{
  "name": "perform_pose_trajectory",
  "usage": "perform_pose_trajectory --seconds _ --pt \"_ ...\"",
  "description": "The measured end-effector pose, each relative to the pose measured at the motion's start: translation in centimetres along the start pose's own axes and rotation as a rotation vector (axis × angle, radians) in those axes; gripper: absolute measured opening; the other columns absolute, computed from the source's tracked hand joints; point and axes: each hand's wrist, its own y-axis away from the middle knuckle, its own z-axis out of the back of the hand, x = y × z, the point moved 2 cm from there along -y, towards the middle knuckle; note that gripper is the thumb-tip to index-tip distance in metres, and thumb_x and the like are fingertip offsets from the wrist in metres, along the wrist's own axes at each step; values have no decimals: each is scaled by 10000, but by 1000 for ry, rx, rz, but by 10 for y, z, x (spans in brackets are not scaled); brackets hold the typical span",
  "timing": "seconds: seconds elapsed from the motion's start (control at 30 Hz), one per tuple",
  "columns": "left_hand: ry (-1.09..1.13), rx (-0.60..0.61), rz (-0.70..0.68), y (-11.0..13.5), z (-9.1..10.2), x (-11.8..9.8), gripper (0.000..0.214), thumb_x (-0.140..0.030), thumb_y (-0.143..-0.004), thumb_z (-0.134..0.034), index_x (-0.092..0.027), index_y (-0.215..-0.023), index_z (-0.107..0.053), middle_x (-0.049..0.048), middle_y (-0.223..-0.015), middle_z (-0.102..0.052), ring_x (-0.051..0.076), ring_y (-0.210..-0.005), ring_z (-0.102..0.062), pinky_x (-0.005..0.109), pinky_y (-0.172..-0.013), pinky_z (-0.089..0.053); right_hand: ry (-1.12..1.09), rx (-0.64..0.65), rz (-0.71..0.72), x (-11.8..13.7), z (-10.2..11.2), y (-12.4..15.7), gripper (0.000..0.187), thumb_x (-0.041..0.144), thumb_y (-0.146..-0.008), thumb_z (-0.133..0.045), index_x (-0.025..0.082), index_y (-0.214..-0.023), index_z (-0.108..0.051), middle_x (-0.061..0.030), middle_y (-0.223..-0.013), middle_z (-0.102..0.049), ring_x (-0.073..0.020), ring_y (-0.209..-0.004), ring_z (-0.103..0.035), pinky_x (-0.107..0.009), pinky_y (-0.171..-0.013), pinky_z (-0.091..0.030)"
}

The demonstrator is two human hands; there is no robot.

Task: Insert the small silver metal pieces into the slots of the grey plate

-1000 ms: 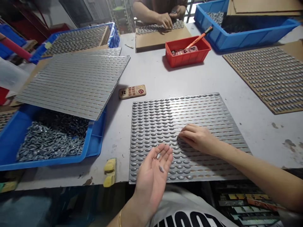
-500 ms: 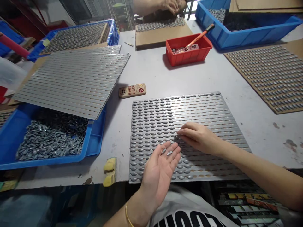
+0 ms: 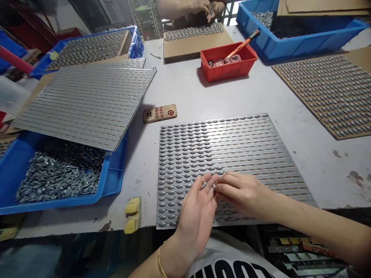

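Observation:
A ridged metal board lies in front of me, its grooves partly filled with rows of small grey oval metal pieces. My left hand rests palm up over the board's near edge, fingers loosely curled, with small metal pieces at its fingertips. My right hand lies on the board beside it, and its fingertips pinch at the pieces in my left hand.
A blue bin of loose metal pieces sits at left, half covered by an empty ridged board. A phone, a red tray, a filled cardboard sheet and more blue bins surround it. Another person's hands work at the far side.
My left hand rose from the near edge to the board and curled. My right hand drew back from the grooves to meet its fingertips. The view shifted slightly.

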Motion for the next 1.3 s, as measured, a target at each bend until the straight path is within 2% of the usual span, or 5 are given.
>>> perform_pose_trajectory --seconds 0.27,0.43,0.63,1.03,1.3 --pt "4 -29 -27 -1 -9 4 382 -390 -906 -561 -178 -1223 -585 128 -1464 -468 222 -1376 -396 332 -1133 -332 -45 -58 -122 -2 -2 1 174 127 -943 -430 151 -945 -603 -92 -877 -639 -174 -786 -572 -282 -639 -490" --pt "26 -41 -41 -3 -9 0 434 -382 -911 -549 -156 -1281 -551 145 -1469 -459 226 -1361 -418 329 -1129 -345 -51 -115 -111 -40 -2 1 201 130 -930 -454 174 -1021 -627 -88 -938 -659 -164 -828 -608 -280 -686 -516" --pt "30 -57 -52 -5 -1 -2 458 -377 -913 -554 -125 -1294 -526 172 -1435 -491 242 -1318 -475 358 -1126 -366 144 -19 -25 -70 -6 -6 245 96 -921 -424 167 -1011 -640 -91 -935 -661 -176 -850 -604 -281 -677 -500" --pt "4 -31 -21 -7 -3 -8 467 -402 -914 -540 -131 -1294 -534 159 -1428 -501 244 -1318 -474 354 -1116 -375 112 34 -38 -66 1 -11 230 126 -935 -437 176 -1055 -627 -95 -953 -635 -182 -849 -588 -267 -637 -465" --pt "-116 196 -23 -9 -21 -5 483 -475 -968 -372 -137 -1218 -610 122 -1278 -605 257 -1270 -495 377 -1072 -387 -63 -17 108 -15 11 -25 244 134 -926 -467 162 -1140 -581 -110 -990 -640 -195 -864 -563 -314 -695 -477"
